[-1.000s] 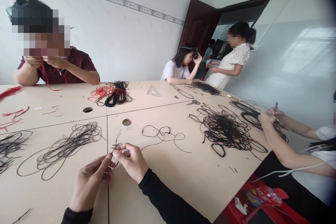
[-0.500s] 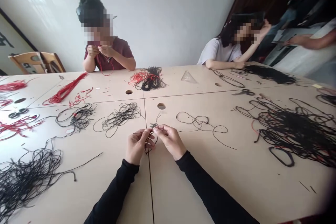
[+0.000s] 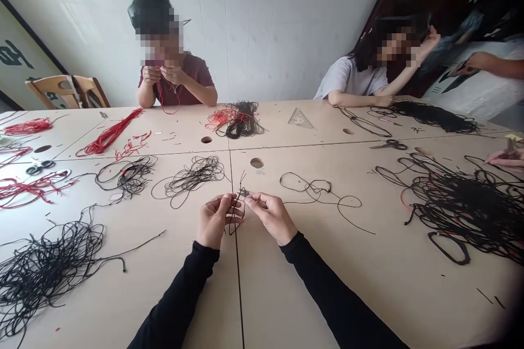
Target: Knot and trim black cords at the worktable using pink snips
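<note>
A thin black cord (image 3: 236,227) is stretched in loops between my two hands, above the seam of the table. My left hand (image 3: 215,220) pinches it between thumb and fingers, with the other fingers partly spread behind the loops. Closed at the fingertips on the cord's other side is my right hand (image 3: 272,215). Two thin ends stick up above the hands. Just behind my fingertips a small grey pointed thing lies on the table, mostly hidden. A looped length of black cord (image 3: 315,190) lies right of my hands, and a loose black bundle (image 3: 198,173) to the left.
Large black cord tangles lie at left (image 3: 51,262) and right (image 3: 470,196). Scissors (image 3: 388,144) rest at right, another pair (image 3: 40,166) at left. Red cords (image 3: 110,133), a clear set square (image 3: 301,119) and table holes (image 3: 257,163) are farther back. Two people sit opposite; another person's hand (image 3: 507,158) reaches in at right.
The cord loops between my hands have opened wider, and my hands are slightly farther apart. The view has shifted a little. A hand has come in at the right edge.
</note>
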`<state>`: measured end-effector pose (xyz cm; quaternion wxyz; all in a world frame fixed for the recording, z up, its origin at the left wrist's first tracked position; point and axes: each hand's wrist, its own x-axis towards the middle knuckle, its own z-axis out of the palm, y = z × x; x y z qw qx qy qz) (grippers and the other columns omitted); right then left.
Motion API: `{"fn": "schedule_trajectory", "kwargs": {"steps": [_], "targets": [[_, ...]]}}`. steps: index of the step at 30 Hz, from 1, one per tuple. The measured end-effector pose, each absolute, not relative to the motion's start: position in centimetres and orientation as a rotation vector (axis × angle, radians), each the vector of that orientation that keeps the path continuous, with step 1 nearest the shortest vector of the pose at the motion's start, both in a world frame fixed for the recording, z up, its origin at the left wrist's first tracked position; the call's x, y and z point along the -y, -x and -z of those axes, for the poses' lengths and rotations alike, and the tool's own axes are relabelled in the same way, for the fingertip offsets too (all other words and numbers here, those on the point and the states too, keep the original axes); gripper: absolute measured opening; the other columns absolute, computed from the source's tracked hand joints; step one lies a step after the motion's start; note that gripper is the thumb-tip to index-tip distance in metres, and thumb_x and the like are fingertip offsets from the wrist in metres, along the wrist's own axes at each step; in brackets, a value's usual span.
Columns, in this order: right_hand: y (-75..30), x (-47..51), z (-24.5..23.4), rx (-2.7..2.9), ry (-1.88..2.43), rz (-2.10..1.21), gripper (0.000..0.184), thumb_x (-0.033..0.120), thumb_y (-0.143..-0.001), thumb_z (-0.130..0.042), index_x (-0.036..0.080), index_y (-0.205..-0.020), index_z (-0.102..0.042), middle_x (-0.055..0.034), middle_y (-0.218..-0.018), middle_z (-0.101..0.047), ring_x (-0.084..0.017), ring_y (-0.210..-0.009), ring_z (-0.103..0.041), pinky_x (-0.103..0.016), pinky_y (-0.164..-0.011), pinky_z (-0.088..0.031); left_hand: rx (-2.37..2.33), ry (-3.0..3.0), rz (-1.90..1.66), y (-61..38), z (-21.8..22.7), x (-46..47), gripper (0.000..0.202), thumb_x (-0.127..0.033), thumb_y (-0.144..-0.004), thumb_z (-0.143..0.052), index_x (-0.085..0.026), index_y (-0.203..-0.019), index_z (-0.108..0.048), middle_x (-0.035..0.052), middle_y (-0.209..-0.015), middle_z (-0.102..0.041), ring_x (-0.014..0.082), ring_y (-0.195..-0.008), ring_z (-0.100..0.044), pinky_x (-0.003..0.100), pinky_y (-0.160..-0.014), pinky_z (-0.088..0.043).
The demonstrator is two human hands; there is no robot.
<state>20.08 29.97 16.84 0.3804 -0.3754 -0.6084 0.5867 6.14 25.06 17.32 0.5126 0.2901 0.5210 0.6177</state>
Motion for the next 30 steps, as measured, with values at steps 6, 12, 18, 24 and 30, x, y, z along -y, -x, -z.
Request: {"fn": "schedule_trajectory", "kwargs": {"steps": [6, 12, 18, 24, 30], "targets": [[-20.13, -30.00, -16.67, 1.563, 0.949, -1.494, 0.034, 0.047, -0.081, -0.061, 0.014, -0.086, -0.065, -0.0065, -0.086, -0.068, -0.019, -0.083, -0.061, -0.031, -0.078, -0.046, -1.183, -0.623, -1.436, -6.12, -17.62, -25.12, 0.043, -0.049, -0.075, -0.066, -0.010, -0.090, -0.062, 0.0063, -0.073, -0.063, 0.0148, -0.057, -0.062, 0.028, -0.051, -0.055], [-20.17, -30.04, -16.58, 1.589, 0.915, -1.477, 0.032, 0.046, -0.083, -0.058, 0.015, -0.083, -0.065, -0.0052, -0.081, -0.066, -0.018, -0.081, -0.060, -0.029, -0.075, -0.046, -1.176, -0.635, -1.306, -6.44, -17.80, -25.04, 0.035, -0.040, -0.070, -0.074, -0.010, -0.086, -0.063, 0.0054, -0.072, -0.063, 0.0127, -0.053, -0.059, 0.026, -0.048, -0.054], [-20.18, -30.01, -16.59, 1.594, 0.915, -1.484, 0.031, 0.045, -0.084, -0.057, 0.015, -0.083, -0.064, -0.0026, -0.072, -0.063, -0.016, -0.070, -0.057, -0.028, -0.069, -0.044, -1.214, -0.705, -1.254, -6.47, -17.60, -25.03, 0.038, -0.045, -0.066, -0.077, -0.010, -0.073, -0.062, 0.0051, -0.067, -0.062, 0.0122, -0.050, -0.058, 0.026, -0.046, -0.054], [-20.24, -30.15, -16.08, 1.579, 0.999, -1.409, 0.038, 0.052, -0.084, -0.055, 0.016, -0.074, -0.062, -0.0024, -0.066, -0.059, -0.016, -0.065, -0.053, -0.026, -0.059, -0.040, -1.236, -0.761, -1.290, -6.58, -17.65, -24.96, 0.037, -0.042, -0.063, -0.078, -0.012, -0.077, -0.061, 0.0023, -0.063, -0.061, 0.0128, -0.049, -0.058, 0.026, -0.044, -0.052], [-20.23, -30.11, -16.05, 1.606, 0.993, -1.379, 0.035, 0.051, -0.081, -0.059, 0.016, -0.077, -0.064, -0.0008, -0.061, -0.056, -0.014, -0.057, -0.047, -0.026, -0.057, -0.039, -1.225, -0.804, -1.263, -6.90, -17.76, -24.91, 0.039, -0.046, -0.065, -0.077, -0.012, -0.076, -0.060, 0.0031, -0.064, -0.061, 0.0135, -0.051, -0.059, 0.027, -0.044, -0.053]]}}
